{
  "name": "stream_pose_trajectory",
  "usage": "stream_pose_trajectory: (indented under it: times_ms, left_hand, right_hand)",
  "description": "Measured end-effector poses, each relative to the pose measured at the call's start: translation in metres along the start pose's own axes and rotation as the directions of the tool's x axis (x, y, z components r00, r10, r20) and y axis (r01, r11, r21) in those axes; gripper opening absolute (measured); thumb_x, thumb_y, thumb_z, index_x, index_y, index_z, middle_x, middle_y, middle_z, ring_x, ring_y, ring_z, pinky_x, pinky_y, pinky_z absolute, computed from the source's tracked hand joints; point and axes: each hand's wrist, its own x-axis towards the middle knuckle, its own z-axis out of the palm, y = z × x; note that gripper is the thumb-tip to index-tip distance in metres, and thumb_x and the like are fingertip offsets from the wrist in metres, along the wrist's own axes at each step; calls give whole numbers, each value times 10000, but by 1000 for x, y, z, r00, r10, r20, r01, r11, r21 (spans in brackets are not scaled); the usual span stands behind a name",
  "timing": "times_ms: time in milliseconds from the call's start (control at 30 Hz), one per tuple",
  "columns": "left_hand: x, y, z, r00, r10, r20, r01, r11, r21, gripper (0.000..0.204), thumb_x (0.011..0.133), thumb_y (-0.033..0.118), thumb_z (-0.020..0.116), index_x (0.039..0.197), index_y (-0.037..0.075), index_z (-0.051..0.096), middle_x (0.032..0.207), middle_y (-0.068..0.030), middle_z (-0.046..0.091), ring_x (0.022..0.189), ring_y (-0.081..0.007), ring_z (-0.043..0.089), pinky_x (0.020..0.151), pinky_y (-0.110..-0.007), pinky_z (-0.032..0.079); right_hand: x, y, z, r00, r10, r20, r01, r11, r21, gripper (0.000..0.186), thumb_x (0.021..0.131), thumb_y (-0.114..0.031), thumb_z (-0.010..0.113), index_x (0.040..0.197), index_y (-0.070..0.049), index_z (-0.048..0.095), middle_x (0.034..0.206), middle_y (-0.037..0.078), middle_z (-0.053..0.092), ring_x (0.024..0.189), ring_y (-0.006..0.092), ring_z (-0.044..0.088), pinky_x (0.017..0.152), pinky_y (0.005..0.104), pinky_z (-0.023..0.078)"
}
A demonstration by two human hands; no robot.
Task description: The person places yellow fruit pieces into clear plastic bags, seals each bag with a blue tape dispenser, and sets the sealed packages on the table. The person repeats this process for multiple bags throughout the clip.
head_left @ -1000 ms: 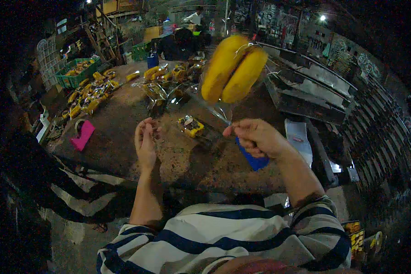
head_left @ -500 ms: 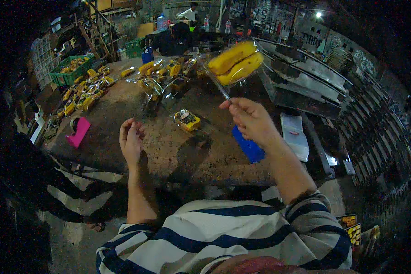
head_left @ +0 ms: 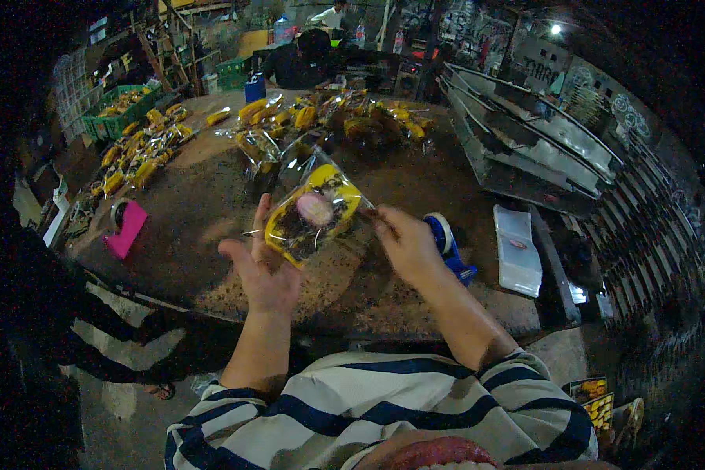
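Observation:
A clear plastic bag (head_left: 319,210) of yellow bread with dark topping and a round pink label hangs tilted above the table. My right hand (head_left: 409,244) pinches its gathered right edge. My left hand (head_left: 271,276) is open, palm up with fingers apart, at the bag's lower left; its fingertips are partly behind the bag, so I cannot tell whether they touch it. Close by my right hand stands a blue tape dispenser (head_left: 450,249) with a roll in it. A pink tape dispenser (head_left: 127,229) sits at the left of the table.
Several bagged yellow breads (head_left: 301,117) lie across the far side, more at the left (head_left: 145,160). A green crate (head_left: 108,125) stands far left. Clear bags (head_left: 517,258) are stacked at right, beside metal trays (head_left: 536,145). Two people (head_left: 305,61) are at the back.
My right hand has brought the bag down and left, and its dark-topped, labelled side now shows. My left hand has moved right and spread open. The bagged bread mid-table is no longer visible.

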Motion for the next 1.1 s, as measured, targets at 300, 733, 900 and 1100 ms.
stream_pose_trajectory:
  times_ms: [300,733,900,1100]
  left_hand:
    - [20,-19,-37,975,-51,-215,102,967,232,618,908,542,390,1396,182,278,1349,-112,376,1202,-264,427,848,-392,448]
    - [18,-9,-12,999,7,-47,8,953,302,950,687,432,764,1411,144,221,1350,-84,381,1189,-247,460,890,-437,490]
    - [24,-1,-18,967,-242,-80,253,865,434,879,711,255,766,1412,123,253,1295,-82,453,1137,-256,506,824,-421,519]
    - [33,-14,-28,998,-33,46,5,858,514,858,726,211,757,1407,65,255,1300,-146,416,1160,-283,459,1001,-383,361]
  right_hand:
    - [9,6,-29,892,410,190,-412,563,716,169,942,-201,496,1070,-108,555,653,-67,424,520,32,375,457,191,334]
    - [-4,-3,-14,916,249,316,-402,606,687,121,900,-162,566,979,-78,531,661,-62,423,507,20,352,432,173,272]
    - [-20,-2,-20,791,93,605,-561,505,656,198,795,-197,713,867,-93,560,733,-40,564,637,33,496,564,190,402]
    - [-37,6,-20,655,-235,718,-755,-250,606,297,842,-383,631,873,-152,447,622,-48,372,467,58,322,369,222,228]
